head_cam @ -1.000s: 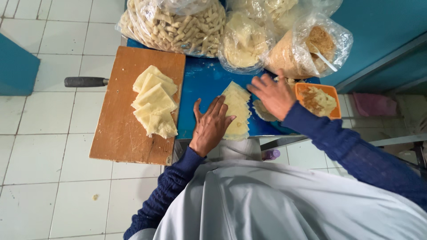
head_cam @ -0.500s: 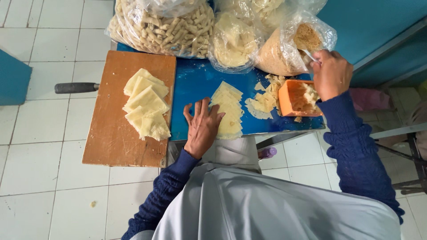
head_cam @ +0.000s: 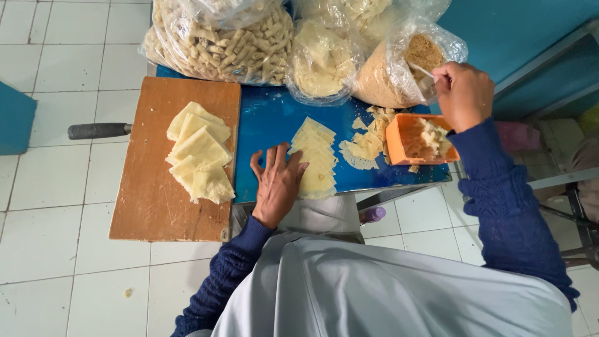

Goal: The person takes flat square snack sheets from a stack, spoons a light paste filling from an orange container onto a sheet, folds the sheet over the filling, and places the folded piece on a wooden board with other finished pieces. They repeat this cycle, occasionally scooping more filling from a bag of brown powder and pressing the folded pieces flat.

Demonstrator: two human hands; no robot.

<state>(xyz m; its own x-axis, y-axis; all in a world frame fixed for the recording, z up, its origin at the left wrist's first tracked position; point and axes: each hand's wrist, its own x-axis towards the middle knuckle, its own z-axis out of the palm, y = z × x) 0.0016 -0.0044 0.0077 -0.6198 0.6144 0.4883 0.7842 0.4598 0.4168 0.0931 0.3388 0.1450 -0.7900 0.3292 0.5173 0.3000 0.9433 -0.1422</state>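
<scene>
White tile floor (head_cam: pixel 56 206), teal wall (head_cam: pixel 530 31).

Hidden and cut-off parts at the worktop

The top edge crops the bag of rolled snacks (head_cam: pixel 218 37). The knife (head_cam: pixel 100 130) blade lies hidden under the wooden board (head_cam: pixel 156 206). The right hand (head_cam: pixel 463 93) covers most of a thin utensil (head_cam: pixel 422 70), its kind too small to tell.

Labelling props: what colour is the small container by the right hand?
Orange, clearest in the head view.

Dark blue knitted sleeves, pale grey garment over the chest.
</scene>
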